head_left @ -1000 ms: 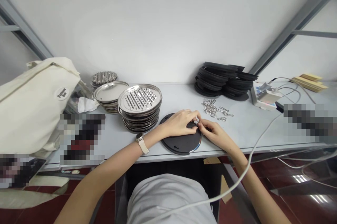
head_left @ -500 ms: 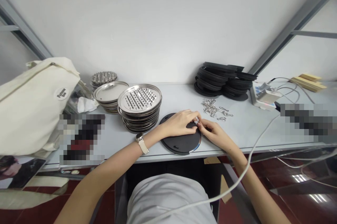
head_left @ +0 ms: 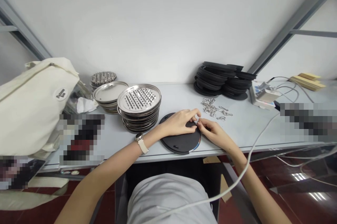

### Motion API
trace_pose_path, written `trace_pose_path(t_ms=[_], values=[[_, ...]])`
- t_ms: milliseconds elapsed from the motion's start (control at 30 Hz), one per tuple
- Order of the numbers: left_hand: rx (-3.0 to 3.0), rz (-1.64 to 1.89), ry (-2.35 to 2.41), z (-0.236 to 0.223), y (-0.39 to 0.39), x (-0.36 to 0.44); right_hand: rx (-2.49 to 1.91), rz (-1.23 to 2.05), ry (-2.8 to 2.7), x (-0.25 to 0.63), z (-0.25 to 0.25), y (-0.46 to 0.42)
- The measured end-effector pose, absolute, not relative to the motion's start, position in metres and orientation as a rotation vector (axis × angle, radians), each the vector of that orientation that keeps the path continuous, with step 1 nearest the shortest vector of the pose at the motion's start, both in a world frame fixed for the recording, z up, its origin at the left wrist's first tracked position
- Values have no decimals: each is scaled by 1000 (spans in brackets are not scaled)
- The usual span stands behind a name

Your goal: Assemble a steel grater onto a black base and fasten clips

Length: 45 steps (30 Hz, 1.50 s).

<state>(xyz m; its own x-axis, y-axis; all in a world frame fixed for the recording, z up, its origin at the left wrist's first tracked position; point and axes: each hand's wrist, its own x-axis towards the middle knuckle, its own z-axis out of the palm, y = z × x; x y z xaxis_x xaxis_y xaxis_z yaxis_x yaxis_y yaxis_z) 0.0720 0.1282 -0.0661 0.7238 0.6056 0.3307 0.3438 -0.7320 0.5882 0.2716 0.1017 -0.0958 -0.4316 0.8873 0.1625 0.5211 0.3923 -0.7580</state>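
Observation:
A round black disc (head_left: 181, 142) lies on the table near the front edge, a thin metallic rim showing along its lower right. Across its top rests my left hand (head_left: 181, 123), with curled fingers and thumb gripping the disc near its right edge. My right hand (head_left: 212, 131) is closed in a pinch at that edge, fingertips meeting those of the left. A small shiny metal piece (head_left: 195, 122) shows between the fingertips; its exact shape is mostly hidden. Beyond the hands lies a loose pile of metal clips and rings (head_left: 210, 107).
Stacks of round metal grater plates (head_left: 139, 99) and plain metal discs (head_left: 110, 92) stand left. Black disc stacks (head_left: 216, 76) are at the back right, beside a power strip (head_left: 263, 97). A cream bag (head_left: 39, 108) sits far left; a white cable (head_left: 247, 164) crosses in front.
Both hands stay at the disc's right edge, with only slight finger movement around the metal piece. The whole view shifts slightly; the stacks and metal pile stay put.

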Motion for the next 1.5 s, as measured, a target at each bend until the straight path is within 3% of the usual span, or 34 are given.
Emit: trace_pose_path(t_ms=[1500], values=[[2452,737,795,-71,128,73,-1246,759,-2132,268,-93,101]])
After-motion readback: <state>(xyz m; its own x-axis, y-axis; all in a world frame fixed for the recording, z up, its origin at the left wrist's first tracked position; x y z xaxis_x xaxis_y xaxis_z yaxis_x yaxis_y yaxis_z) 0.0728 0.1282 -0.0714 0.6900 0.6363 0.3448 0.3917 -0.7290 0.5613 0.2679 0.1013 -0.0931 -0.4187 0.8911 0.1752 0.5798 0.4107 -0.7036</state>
